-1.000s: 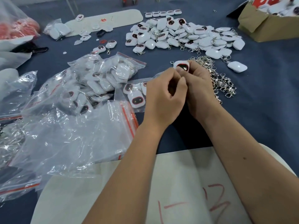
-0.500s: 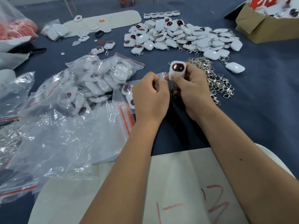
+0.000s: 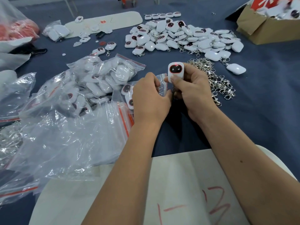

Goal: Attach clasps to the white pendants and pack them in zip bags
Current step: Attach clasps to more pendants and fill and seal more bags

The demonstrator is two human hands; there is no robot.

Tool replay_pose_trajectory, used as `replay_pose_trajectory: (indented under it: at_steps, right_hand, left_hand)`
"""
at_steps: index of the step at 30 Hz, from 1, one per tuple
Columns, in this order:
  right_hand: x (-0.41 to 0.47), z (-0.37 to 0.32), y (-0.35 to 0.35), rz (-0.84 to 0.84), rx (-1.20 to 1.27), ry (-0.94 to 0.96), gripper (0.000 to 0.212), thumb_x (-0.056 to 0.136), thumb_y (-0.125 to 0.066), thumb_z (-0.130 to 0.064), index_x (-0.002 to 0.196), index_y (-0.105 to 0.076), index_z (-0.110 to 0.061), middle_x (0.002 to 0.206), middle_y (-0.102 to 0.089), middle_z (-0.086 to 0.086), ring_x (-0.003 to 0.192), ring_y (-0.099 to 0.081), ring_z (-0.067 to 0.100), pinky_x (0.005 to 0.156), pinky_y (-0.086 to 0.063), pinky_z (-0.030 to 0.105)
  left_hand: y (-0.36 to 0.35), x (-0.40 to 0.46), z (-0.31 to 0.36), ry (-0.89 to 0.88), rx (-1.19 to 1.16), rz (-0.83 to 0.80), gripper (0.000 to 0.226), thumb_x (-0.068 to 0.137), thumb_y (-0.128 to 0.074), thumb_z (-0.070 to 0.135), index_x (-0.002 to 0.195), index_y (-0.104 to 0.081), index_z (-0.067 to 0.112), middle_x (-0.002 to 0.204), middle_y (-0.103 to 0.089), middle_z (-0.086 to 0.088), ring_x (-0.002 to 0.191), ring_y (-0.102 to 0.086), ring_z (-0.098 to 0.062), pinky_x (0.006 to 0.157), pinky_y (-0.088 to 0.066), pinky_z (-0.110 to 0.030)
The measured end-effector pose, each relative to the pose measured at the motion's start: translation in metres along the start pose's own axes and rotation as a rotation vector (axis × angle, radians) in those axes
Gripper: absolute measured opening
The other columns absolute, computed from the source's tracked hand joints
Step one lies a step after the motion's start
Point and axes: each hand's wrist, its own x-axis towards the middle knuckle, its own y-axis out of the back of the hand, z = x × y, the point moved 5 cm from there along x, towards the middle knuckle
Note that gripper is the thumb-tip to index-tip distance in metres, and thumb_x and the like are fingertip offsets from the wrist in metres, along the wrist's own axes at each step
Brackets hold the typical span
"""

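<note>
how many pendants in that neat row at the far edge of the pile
5: a straight row of pendants lying side by side on the blue table, just beyond the big loose pile. None looks hidden.

The pendant (image 3: 175, 72) is white with a dark face ringed in red, and the heap of pendants (image 3: 183, 38) beyond shows the same white and dark. The counter (image 3: 267, 98) is dark blue, the clasps (image 3: 215, 78) silver. The clear zip bags (image 3: 68, 135) carry red strips, the box (image 3: 259, 30) is brown, and the pale sheet (image 3: 178, 192) bears red marks.

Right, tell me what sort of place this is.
Probably a small assembly and packing workbench: a heap of white pendants, a pile of metal clasps, and filled zip bags on a blue table.
</note>
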Motion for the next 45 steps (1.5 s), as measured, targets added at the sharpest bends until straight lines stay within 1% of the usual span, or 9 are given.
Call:
replay_pose_trajectory:
  at_steps: [6,10,16,20,28,33,39,42,45]
  right_hand:
    - [-0.002,-0.004,-0.001,-0.03,0.118,0.037,0.008,0.101,-0.06,-0.003,0.104,-0.066,-0.009,0.088,-0.071,0.018,0.058,-0.056,0.015,0.048,-0.044,0.023]
    - [-0.002,-0.004,-0.006,-0.093,0.245,0.03,0.008,0.103,-0.057,0.0,0.102,-0.063,-0.004,0.087,-0.066,0.01,0.074,-0.066,0.019,0.063,-0.054,0.025]
    - [-0.002,-0.001,-0.006,-0.073,-0.037,0.053,0.022,0.096,-0.069,-0.001,0.115,-0.059,-0.001,0.086,-0.074,0.017,0.062,-0.067,0.016,0.059,-0.055,0.028]
    - [-0.004,0.001,-0.008,-0.071,-0.208,0.09,0.02,0.091,-0.079,-0.01,0.099,-0.065,0.003,0.078,-0.075,0.017,0.06,-0.068,0.017,0.055,-0.055,0.029]
    - [-0.011,-0.004,-0.019,-0.208,-0.416,0.215,0.022,0.098,-0.067,-0.011,0.077,-0.076,-0.011,0.067,-0.068,0.001,0.064,-0.052,0.002,0.056,-0.043,0.028]
    - [-0.003,-0.018,0.003,0.007,-0.498,0.312,0.011,0.094,-0.07,-0.009,0.093,-0.08,-0.011,0.08,-0.077,-0.001,0.075,-0.07,0.008,0.074,-0.057,0.031]
    - [0.02,-0.031,0.069,0.336,-0.884,0.277,0.017,0.097,-0.064,-0.022,0.103,-0.078,-0.017,0.093,-0.076,-0.001,0.095,-0.069,0.021,0.09,-0.053,0.031]
    - [0.033,-0.023,0.102,0.352,-1.211,0.121,0.028,0.103,-0.054,-0.029,0.124,-0.071,-0.022,0.131,-0.064,0.011,0.131,-0.045,0.035,0.105,-0.035,0.037]
    - [0.036,-0.008,0.116,0.25,-1.291,-0.136,0.043,0.107,-0.045,-0.036,0.15,-0.049,-0.031,0.168,-0.024,0.013,0.153,-0.015,0.039,0.119,-0.025,0.052]
  left_hand:
    - [0.007,-0.001,-0.001,0.053,-0.05,0.064,0.006,0.078,-0.068,0.008,0.075,-0.063,0.011,0.065,-0.063,0.002,0.065,-0.06,-0.019,0.069,-0.054,-0.04]
    - [0.011,0.0,0.0,0.091,-0.152,0.102,0.005,0.081,-0.07,0.011,0.077,-0.067,0.011,0.064,-0.062,0.007,0.061,-0.057,-0.008,0.069,-0.053,-0.03]
    - [0.026,-0.003,0.01,0.01,-0.242,0.315,0.006,0.077,-0.065,0.003,0.075,-0.062,0.008,0.062,-0.058,0.007,0.06,-0.055,-0.008,0.061,-0.05,-0.026]
    - [0.027,-0.006,0.017,-0.123,-0.161,0.318,0.005,0.08,-0.066,0.008,0.077,-0.063,0.007,0.072,-0.063,0.0,0.067,-0.06,-0.019,0.067,-0.052,-0.043]
    - [0.025,-0.01,0.025,-0.284,-0.103,0.318,0.007,0.082,-0.07,0.007,0.079,-0.064,0.01,0.077,-0.061,-0.001,0.067,-0.054,-0.015,0.062,-0.048,-0.034]
    - [0.024,-0.009,0.023,-0.289,-0.125,0.328,0.009,0.085,-0.071,0.009,0.08,-0.064,0.01,0.077,-0.061,-0.001,0.067,-0.054,-0.016,0.062,-0.048,-0.035]
    - [0.014,-0.012,0.03,-0.358,-0.122,0.234,0.014,0.091,-0.069,0.01,0.078,-0.063,0.008,0.072,-0.06,-0.001,0.066,-0.054,-0.018,0.062,-0.045,-0.035]
    - [-0.001,-0.016,0.037,-0.417,-0.162,0.047,0.019,0.091,-0.067,0.01,0.073,-0.062,0.008,0.066,-0.06,0.001,0.062,-0.055,-0.017,0.059,-0.046,-0.035]
    - [-0.019,-0.023,0.034,-0.364,-0.178,-0.239,0.019,0.091,-0.071,0.013,0.073,-0.065,0.01,0.063,-0.062,0.005,0.057,-0.054,-0.008,0.058,-0.045,-0.025]
